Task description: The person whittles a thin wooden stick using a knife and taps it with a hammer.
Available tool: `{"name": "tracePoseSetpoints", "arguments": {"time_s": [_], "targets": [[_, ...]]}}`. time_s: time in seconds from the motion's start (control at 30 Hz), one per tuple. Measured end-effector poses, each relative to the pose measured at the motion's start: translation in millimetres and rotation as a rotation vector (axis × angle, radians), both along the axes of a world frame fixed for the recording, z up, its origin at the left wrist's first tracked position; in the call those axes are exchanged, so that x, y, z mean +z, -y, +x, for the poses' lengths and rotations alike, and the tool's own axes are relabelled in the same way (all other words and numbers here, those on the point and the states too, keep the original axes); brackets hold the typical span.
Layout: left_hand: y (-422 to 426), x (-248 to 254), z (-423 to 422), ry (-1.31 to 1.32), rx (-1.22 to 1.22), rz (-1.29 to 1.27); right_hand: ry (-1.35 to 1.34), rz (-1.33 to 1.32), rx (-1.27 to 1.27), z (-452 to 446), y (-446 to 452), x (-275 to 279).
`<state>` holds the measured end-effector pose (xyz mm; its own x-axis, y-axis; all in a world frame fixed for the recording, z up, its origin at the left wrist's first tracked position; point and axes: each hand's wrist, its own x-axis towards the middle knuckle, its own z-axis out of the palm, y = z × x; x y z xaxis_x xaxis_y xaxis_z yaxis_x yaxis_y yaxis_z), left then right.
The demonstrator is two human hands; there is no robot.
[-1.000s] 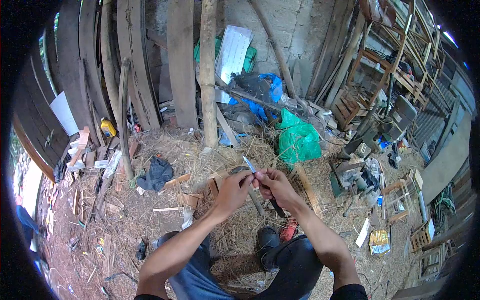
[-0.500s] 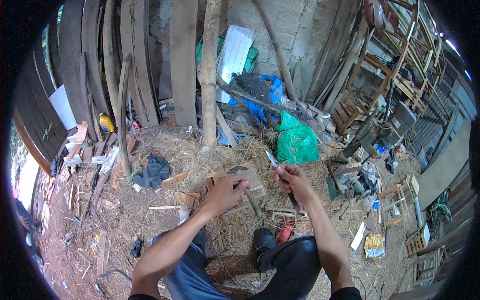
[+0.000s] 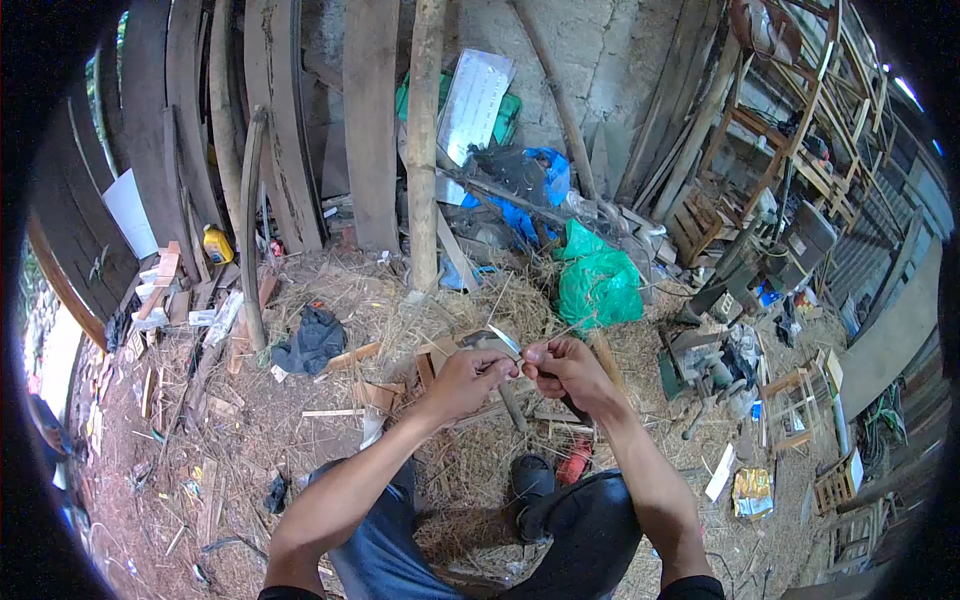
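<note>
My right hand (image 3: 570,372) is closed round a knife (image 3: 505,341). The blade sticks out to the upper left, and part of a dark handle shows under the palm. My left hand (image 3: 468,382) is pinched, its fingertips just below the blade and close to the right fingers. Whatever lies between the left fingertips is too small to name. Beneath the hands is what looks like a hammer, its wooden handle (image 3: 513,408) slanting down and its head partly covered by the left hand. A wooden block (image 3: 440,350) lies behind the left hand.
Straw and wood scraps cover the ground. A green plastic bag (image 3: 597,280) lies ahead, beside a wooden post (image 3: 424,180). At left are a black cloth (image 3: 310,340) and a yellow bottle (image 3: 217,245). A red object (image 3: 574,460) lies near my shoe (image 3: 531,478).
My right hand has moved left, bringing the knife over to my left hand. The blade has tilted further leftward, and the two hands now nearly meet.
</note>
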<state>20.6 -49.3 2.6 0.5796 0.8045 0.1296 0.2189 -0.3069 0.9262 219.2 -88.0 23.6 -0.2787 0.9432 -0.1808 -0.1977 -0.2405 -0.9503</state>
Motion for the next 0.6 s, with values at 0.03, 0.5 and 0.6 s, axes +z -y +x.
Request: {"name": "tracePoseSetpoints", "arguments": {"time_s": [0.03,0.5,0.6], "targets": [[0.1,1.7,-0.1,0.000,-0.002,-0.006,0.000,-0.006,-0.002,0.1,0.4,0.5],[-11.2,8.2,-19.0,0.279,0.069,-0.487,0.180,0.151,-0.567,32.4,4.1,-7.4],[-17.9,-5.7,0.7,0.524,0.006,-0.643,0.369,0.418,-0.573,7.4,-7.9,-18.0]]}}
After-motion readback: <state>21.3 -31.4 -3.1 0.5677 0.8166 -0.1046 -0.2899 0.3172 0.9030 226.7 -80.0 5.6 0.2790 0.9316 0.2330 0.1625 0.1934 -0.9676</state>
